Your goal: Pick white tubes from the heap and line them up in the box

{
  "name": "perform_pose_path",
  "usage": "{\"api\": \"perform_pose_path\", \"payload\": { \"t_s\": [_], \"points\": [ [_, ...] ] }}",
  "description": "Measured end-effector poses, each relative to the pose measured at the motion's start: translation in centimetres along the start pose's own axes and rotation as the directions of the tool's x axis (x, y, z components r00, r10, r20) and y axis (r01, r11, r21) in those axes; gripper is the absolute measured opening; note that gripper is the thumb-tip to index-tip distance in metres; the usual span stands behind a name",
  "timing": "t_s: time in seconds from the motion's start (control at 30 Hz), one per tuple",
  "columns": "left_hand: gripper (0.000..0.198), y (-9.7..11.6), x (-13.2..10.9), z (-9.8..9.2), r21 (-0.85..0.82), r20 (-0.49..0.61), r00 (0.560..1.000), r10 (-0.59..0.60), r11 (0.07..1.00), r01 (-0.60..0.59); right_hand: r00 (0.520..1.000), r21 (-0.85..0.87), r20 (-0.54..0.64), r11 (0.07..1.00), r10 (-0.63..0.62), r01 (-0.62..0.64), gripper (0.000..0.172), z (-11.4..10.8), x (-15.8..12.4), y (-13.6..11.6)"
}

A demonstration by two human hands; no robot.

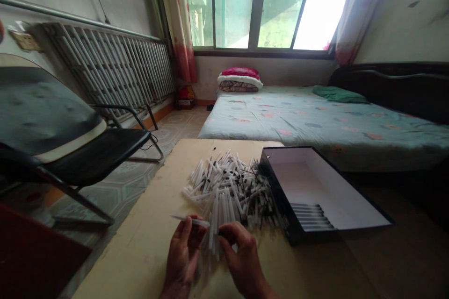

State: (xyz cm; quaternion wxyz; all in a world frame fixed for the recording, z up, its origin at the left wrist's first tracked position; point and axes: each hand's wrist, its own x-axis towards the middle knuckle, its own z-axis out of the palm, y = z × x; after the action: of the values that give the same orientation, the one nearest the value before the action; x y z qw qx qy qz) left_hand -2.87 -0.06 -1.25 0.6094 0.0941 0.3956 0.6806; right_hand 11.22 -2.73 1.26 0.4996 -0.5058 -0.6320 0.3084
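Note:
My left hand (185, 250) pinches a slim whitish pen barrel (191, 220) between thumb and fingers, its pointed end toward the left. Just to the right, my right hand (242, 254) has thumb and fingertips curled together beside the long white tubes (221, 208); what they hold, if anything, is hidden. Beyond both hands spreads a loose heap of pen parts (228, 175), white tubes mixed with small black pieces. At the right stands an open dark box (336, 182) with a pale inside, where several finished-looking pens (312, 216) lie side by side at the near end.
The pale tabletop (140, 238) carries the heap and the box. A bed (280, 112) lies behind the table, below the window. On the left are a black folding chair (115, 149) and a metal rail frame (119, 63) against the wall.

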Motion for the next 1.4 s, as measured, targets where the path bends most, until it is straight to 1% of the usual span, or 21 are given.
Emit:
{"api": "perform_pose_path", "payload": {
  "t_s": [0.13, 0.23, 0.4, 0.53, 0.63, 0.8, 0.87, 0.9, 1.0, 1.07, 1.13, 1.27, 1.33, 1.4],
  "points": [
    [0.028, -0.3, -0.2, 0.1, 0.084, 0.05, 0.999, -0.002, 0.996, -0.002, 1.0, -0.045, -0.015, 0.999, -0.023, 0.022, 0.011, 0.5, 0.2, 0.1],
    [0.029, -0.3, -0.3, 0.1, 0.117, 0.079, 0.997, 0.002, 0.993, -0.012, 1.0, -0.049, -0.015, 0.999, -0.014, 0.014, 0.01, 0.6, 0.3, 0.2],
    [0.031, -0.2, -0.6, 0.3, 0.144, 0.108, 0.994, -0.012, 0.99, -0.003, 1.0, -0.023, -0.007, 1.0, 0.017, -0.017, 0.009, 0.5, 0.6, 0.4],
    [0.032, -0.1, -0.7, 0.4, 0.168, 0.099, 0.995, -0.015, 0.986, -0.002, 0.999, 0.007, 0.009, 0.999, 0.046, -0.046, 0.011, 0.5, 0.8, 0.5],
    [0.029, -0.1, -0.6, 0.3, 0.19, 0.138, 0.99, -0.017, 0.982, -0.009, 0.998, -0.031, 0.034, 0.998, 0.052, -0.051, 0.019, 0.6, 0.7, 0.9],
    [0.024, -0.2, -0.6, -0.1, 0.279, 0.21, 0.977, -0.035, 0.96, -0.025, 0.999, -0.173, 0.041, 0.985, 0.018, -0.011, 0.044, 1.1, 0.7, 1.9],
    [0.023, -0.3, -0.5, -0.3, 0.269, 0.226, 0.973, -0.047, 0.963, -0.016, 0.998, -0.167, 0.055, 0.986, 0.034, -0.024, 0.047, 1.0, 0.6, 1.9],
    [0.022, -0.4, -0.5, -0.4, 0.254, 0.228, 0.972, -0.051, 0.967, -0.009, 0.996, -0.149, 0.074, 0.988, 0.042, -0.031, 0.045, 0.9, 0.6, 1.8],
    [0.022, -0.6, -0.4, -0.5, 0.209, 0.224, 0.973, -0.06, 0.978, 0.012, 0.993, -0.092, 0.113, 0.996, 0.028, -0.018, 0.026, 0.5, 0.4, 1.3],
    [0.022, -0.6, -0.3, -0.5, 0.214, 0.225, 0.972, -0.065, 0.977, 0.015, 0.993, -0.068, 0.116, 0.998, 0.014, -0.006, 0.018, 0.4, 0.3, 1.2],
    [0.022, -0.7, -0.4, -0.5, 0.249, 0.233, 0.97, -0.067, 0.969, 0.007, 0.994, -0.06, 0.102, 0.998, 0.041, -0.035, 0.022, 0.4, 0.4, 1.5],
    [0.022, -0.7, -0.5, -0.5, 0.304, 0.25, 0.965, -0.079, 0.953, -0.001, 0.986, -0.018, 0.098, 0.99, 0.138, -0.137, 0.032, 0.3, 0.5, 2.1],
    [0.022, -0.8, -0.6, -0.5, 0.303, 0.25, 0.965, -0.079, 0.953, 0.0, 0.985, 0.012, 0.106, 0.99, 0.135, -0.137, 0.029, 0.1, 0.4, 1.9],
    [0.022, -0.8, -0.6, -0.4, 0.29, 0.253, 0.965, -0.068, 0.957, -0.009, 0.986, 0.043, 0.112, 0.991, 0.121, -0.126, 0.022, -0.3, 0.3, 1.5]
  ]
}}
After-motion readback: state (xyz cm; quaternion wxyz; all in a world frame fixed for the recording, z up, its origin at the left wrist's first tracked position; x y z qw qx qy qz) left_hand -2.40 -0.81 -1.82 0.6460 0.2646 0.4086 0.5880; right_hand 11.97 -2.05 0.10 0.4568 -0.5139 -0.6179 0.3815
